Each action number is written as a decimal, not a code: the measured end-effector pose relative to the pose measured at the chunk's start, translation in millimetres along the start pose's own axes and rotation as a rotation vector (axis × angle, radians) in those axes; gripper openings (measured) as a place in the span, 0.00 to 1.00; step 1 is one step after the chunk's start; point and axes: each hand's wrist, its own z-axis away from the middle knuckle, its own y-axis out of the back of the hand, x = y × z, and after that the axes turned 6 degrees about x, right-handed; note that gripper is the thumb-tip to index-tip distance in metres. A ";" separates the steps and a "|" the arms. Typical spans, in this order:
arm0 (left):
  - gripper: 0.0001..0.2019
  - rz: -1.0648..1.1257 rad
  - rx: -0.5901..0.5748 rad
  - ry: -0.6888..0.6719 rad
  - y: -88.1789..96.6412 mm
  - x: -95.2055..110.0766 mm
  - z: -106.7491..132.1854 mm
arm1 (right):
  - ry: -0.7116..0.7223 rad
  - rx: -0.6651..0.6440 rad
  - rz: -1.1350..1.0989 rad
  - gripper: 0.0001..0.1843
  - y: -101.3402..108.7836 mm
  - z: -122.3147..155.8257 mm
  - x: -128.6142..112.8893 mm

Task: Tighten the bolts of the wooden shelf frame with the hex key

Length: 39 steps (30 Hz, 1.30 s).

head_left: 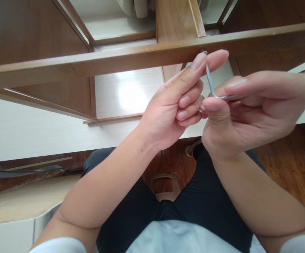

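Hex key (209,80), a slim, silvery metal rod bent into an L, is just beside the rail (131,59), a straight bar of grained wood; whether they touch is unclear. Nearer the rail, the left hand (172,102) pinches the key's upper end; farther off, the right hand (258,105) clasps its lower arm.

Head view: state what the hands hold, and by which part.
A hex key: the left hand pinches it near its upper end; the right hand grips it at the bend and along the other leg.
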 end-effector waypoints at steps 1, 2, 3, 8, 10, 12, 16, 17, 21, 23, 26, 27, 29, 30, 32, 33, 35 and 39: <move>0.18 -0.010 0.023 0.014 0.1 0.2 -0.2 | -0.031 0.004 0.024 0.16 -0.4 1.1 -0.6; 0.17 -0.021 0.046 0.027 0.3 0.2 -0.4 | -0.047 0.013 0.038 0.15 -0.7 2.3 -0.9; 0.16 -0.026 0.053 0.028 0.5 0.1 -0.6 | -0.050 0.029 0.040 0.15 -0.7 3.4 -0.5; 0.19 -0.027 -0.026 -0.039 2.5 -2.2 -0.3 | -0.044 0.034 0.033 0.12 0.5 5.4 6.3; 0.18 -0.055 -0.022 -0.050 2.8 -3.1 0.4 | -0.032 0.009 0.025 0.12 1.1 4.5 7.6; 0.18 -0.071 -0.009 -0.065 2.9 -3.9 0.9 | 0.014 0.034 0.045 0.12 1.8 2.9 7.9; 0.17 -0.102 0.012 -0.096 3.7 -5.1 1.0 | 0.152 0.042 0.157 0.12 4.1 -1.3 9.4; 0.17 -0.113 0.012 -0.106 4.1 -5.3 0.9 | 0.177 0.023 0.179 0.12 4.3 -2.1 9.9; 0.16 -0.110 -0.004 -0.135 5.0 -5.1 0.8 | 0.174 0.042 0.195 0.09 2.8 -2.1 7.9; 0.16 -0.119 0.042 -0.109 5.2 -4.5 0.6 | 0.126 0.036 0.189 0.08 2.4 0.3 5.2; 0.13 -0.151 0.132 -0.066 6.2 -3.7 -0.3 | 0.011 -0.008 0.229 0.10 5.3 6.8 3.8; 0.13 -0.150 0.144 -0.064 6.8 -3.6 -0.6 | -0.024 -0.026 0.234 0.10 7.0 9.3 4.7; 0.13 -0.133 0.162 -0.068 8.2 -3.5 -0.9 | -0.068 -0.062 0.230 0.07 10.7 13.8 8.0; 0.13 -0.123 0.174 -0.067 8.9 -3.4 -0.9 | -0.072 -0.076 0.225 0.06 12.1 15.5 10.1; 0.14 -0.118 0.194 -0.064 9.8 -3.0 -0.7 | -0.060 -0.083 0.226 0.05 13.5 17.2 13.4; 0.14 -0.126 0.196 -0.063 10.0 -2.8 -0.5 | -0.049 -0.082 0.231 0.04 13.5 17.3 14.3; 0.14 -0.159 0.191 -0.068 9.8 -2.2 0.0 | -0.031 -0.072 0.239 0.04 12.5 16.3 14.3; 0.12 -0.227 0.134 -0.123 6.6 -2.2 1.1 | -0.023 -0.039 0.254 0.06 9.5 12.6 10.0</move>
